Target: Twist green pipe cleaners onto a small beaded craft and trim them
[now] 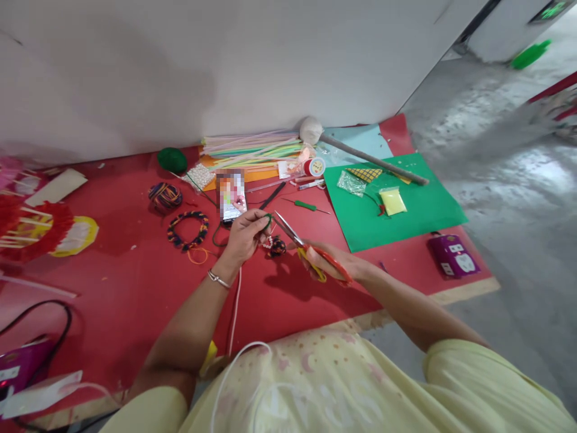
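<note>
My left hand (246, 233) pinches a small piece of dark green yarn (269, 222) between thumb and fingers. My right hand (327, 260) grips a pair of scissors (291, 231) with red and yellow handles. Their blade tips point at the green yarn, just right of my left fingertips; whether they touch it I cannot tell. Below the left fingers is a small dark multicoloured yarn bundle (276, 246) beside a short string of pale beads (267, 243). A phone (231, 207) with a lit screen stands behind my left hand.
On the red tabletop (121, 288) lie a braided yarn ring (187, 231), a multicoloured yarn ball (164, 197), a green yarn ball (172, 160) and a green-handled crochet hook (305, 205). A green sheet (396, 222) bears a yellow packet (392, 201). A purple power strip (453, 255) sits at right.
</note>
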Demonstrator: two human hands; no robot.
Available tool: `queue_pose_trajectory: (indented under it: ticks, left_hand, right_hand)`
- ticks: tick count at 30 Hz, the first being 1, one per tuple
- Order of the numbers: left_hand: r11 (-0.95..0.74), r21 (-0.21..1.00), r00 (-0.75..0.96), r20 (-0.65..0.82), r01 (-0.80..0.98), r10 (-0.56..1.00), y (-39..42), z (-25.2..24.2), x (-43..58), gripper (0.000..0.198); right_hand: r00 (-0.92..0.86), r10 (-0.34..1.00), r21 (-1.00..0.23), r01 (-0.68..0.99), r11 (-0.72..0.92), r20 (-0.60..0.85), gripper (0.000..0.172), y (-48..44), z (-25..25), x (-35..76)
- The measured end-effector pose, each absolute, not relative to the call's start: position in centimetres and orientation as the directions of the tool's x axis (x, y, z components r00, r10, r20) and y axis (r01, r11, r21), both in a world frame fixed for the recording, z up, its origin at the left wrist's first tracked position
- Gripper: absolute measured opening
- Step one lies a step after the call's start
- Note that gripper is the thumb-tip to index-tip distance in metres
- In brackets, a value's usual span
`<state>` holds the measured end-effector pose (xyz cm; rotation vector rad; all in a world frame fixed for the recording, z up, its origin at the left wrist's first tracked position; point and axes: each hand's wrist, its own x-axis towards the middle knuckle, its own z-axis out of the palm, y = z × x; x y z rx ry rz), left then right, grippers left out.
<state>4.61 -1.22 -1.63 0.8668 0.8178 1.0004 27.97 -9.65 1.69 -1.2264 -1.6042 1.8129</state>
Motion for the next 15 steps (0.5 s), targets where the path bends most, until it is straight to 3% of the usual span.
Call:
queue_pose_trajectory:
  ticks: [5,10,15]
  left_hand:
    - [0.296,0.916,0.341,-0.196,-0.272,0.919,-1.4,-2.0,4.8,0.029]
    - [0.309,0.910,0.347,-0.205,-0.276,0.915,-1.4,-1.8,4.7,0.030]
    - [0.311,0.906,0.347,-0.204,-0.287,0.916,-1.4,-1.9,4.6,0.028]
  right_hand:
    - [-0.476,0.817,-0.937,0.274,-0.214,-0.326,0.056,-9.4,1.7,27.0]
    - [-0.432,0.832,-0.931,0.265,-0.253,-0.349,0.062,-9.3,1.9,26.8]
    - [-0.495,0.802,-0.941,0.214,-0.261,-0.335,0.064,-9.2,1.2,27.1]
